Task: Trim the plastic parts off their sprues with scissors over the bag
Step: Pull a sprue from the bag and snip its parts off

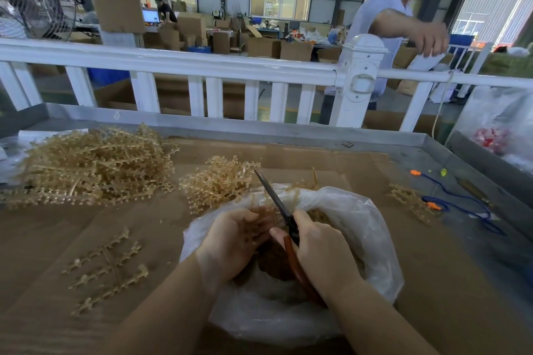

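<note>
Right now your left hand (230,236) is gripping a light, springy sprue (261,215) over the bag (360,222); keep holding its stiff spine, since the small parts look ready to snap off. Your right hand (323,251) is clasping the scissors (277,202), blades nearly together. 2 untrimmed piles (95,164) are lying beyond on the worktop (432,282), crowding nothing.

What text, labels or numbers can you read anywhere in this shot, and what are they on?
None can be read.
Computer screen in the background: lit, content too small to read.
Red print on the clear bag at the right: blurred, unreadable.
Orange sign far right: too blurred to read.
Scissors, work bag and sprue pile: no visible marking.
</note>
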{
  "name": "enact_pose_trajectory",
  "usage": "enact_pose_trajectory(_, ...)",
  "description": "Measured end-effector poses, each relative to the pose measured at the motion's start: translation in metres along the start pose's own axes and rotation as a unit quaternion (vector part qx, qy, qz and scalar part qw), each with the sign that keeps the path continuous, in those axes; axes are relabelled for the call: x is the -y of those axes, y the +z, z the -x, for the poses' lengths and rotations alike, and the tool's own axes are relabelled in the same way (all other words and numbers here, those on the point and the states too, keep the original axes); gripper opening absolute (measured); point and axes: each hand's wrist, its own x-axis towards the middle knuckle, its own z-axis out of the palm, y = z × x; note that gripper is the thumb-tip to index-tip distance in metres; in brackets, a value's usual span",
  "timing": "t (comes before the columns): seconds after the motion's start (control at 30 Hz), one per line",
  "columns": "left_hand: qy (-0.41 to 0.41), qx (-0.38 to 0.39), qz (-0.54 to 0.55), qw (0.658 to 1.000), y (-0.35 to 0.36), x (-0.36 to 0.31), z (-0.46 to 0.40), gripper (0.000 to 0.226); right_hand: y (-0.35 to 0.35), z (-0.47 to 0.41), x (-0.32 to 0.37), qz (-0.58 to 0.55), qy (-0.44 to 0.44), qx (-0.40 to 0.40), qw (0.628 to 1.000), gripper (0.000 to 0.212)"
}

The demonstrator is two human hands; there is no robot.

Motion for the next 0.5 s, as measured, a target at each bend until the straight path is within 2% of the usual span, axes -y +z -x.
enact_pose_trajectory(0.13, 0.008, 0.002, -0.022, 1.0, 0.0044, -0.0025, 0.0027, 0.031, -0.0026, 0.0019, -0.0024, -0.048, 0.013, -0.028, 0.998, 0.043)
enact_pose_trajectory(0.27, 0.029, 0.027, -0.019, 0.999, 0.0093, -0.0065, 0.006, 0.027, -0.0034, 0.0052, -0.0042, -0.048, 0.023, -0.031, 0.998, 0.048)
enact_pose_trajectory(0.4, 0.07, -0.017, -0.005, 0.997, 0.0095, -0.006, 0.0033, 0.017, -0.0016, 0.0077, -0.0042, -0.021, 0.02, -0.031, 0.999, 0.047)
enact_pose_trajectory(0.5, 0.071, -0.03, 0.004, 0.997, 0.0077, -0.0043, 0.0012, 0.013, 0.0008, 0.0093, -0.0066, -0.01, 0.025, -0.016, 1.0, 0.046)
